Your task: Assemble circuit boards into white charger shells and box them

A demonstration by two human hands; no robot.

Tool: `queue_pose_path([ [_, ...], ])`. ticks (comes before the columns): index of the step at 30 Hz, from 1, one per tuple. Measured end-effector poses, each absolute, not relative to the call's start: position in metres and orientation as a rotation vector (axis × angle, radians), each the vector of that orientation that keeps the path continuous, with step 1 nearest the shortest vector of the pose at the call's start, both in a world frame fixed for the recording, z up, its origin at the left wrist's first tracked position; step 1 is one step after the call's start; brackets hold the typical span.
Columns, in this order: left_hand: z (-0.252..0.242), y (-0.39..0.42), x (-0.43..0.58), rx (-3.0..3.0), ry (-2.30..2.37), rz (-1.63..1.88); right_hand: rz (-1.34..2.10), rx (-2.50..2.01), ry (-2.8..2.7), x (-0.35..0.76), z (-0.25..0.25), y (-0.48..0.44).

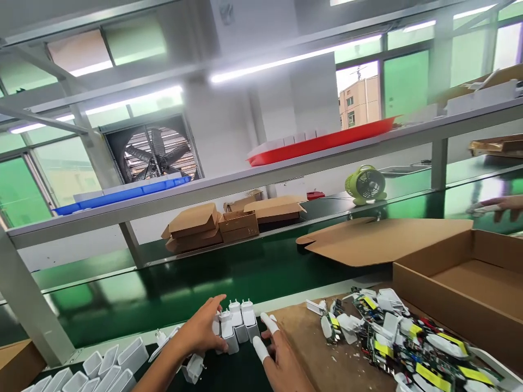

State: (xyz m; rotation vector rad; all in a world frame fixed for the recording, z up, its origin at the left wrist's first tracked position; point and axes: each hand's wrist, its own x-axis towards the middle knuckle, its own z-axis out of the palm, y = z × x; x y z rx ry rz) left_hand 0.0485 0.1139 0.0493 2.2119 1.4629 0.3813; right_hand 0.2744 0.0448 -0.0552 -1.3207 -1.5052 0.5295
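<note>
A short row of white plug chargers [237, 325] stands on the dark surface in front of me, metal pins pointing up. My left hand [204, 329] curls around the row's left end, thumb at the near side and fingers at the far side, partly hiding the leftmost chargers. Beside the right end is my right hand [280, 351], its fingers apart, with white covers on the fingertips; whether they touch the last charger is unclear. Another white plug piece [193, 368] lies on its side below my left wrist.
White open housings [110, 367] are grouped at lower left. Circuit boards with white parts and yellow tape [392, 337] are heaped on brown cardboard at right, near an open carton [445, 288]. A green belt [229, 267] runs behind. Another person's hand [506, 207] appears far right.
</note>
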Motion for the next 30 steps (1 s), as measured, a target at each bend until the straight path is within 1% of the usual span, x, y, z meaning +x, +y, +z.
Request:
queue_pose_path([
  [4, 0.049, 0.121, 0.06, 2.214, 1.439, 0.318, 0.545, -1.394, -1.485, 0.277, -0.058, 0.045],
  [15, 0.054, 0.118, 0.06, 2.145, 1.446, 0.32, 0.61, -1.342, -1.407, 0.277, -0.047, 0.047],
  [19, 0.075, 0.117, 0.037, 2.133, 1.423, 0.441, 0.601, -1.209, -1.464, 0.274, -0.045, 0.042],
  [23, 0.106, 0.104, -0.006, 2.145, 1.522, 0.586, 0.492, -1.182, -1.668, 0.271, -0.033, 0.028],
  [26, 0.109, 0.083, -0.033, 2.163, 1.574, 0.467, 0.332, -1.134, -1.797, 0.268, -0.018, 0.015],
  [30, 0.087, 0.061, -0.045, 2.203, 1.591, 0.183, 0.177, -1.039, -1.861, 0.259, -0.012, 0.003],
])
